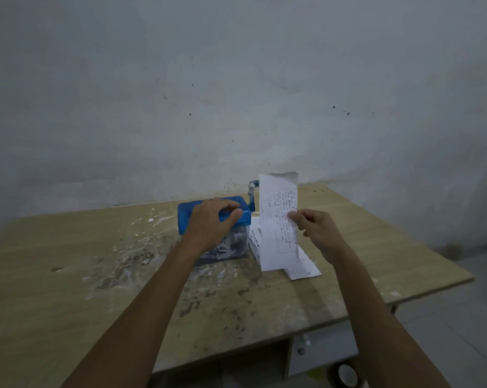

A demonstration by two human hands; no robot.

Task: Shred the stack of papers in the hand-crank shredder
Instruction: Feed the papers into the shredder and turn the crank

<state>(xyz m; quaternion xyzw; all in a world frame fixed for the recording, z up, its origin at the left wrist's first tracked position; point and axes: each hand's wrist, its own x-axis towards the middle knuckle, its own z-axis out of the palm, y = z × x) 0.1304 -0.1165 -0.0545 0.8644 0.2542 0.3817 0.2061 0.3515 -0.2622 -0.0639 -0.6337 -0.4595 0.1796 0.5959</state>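
Note:
A blue hand-crank shredder (186, 217) with a clear bin of shreds stands at the middle back of the wooden table (68, 275). Its crank (252, 191) sticks up at its right end. My left hand (214, 219) lies on the blue lid, fingers curled over its top. My right hand (312, 228) pinches a printed paper strip (277, 219) by its right edge and holds it upright, just right of the shredder. Under it, a small stack of papers (303, 267) lies flat on the table.
White and dark stains cover the table around and in front of the shredder. A grey wall rises right behind the table. The table's right edge drops to a tiled floor (460, 317), and a tape roll (345, 375) lies below.

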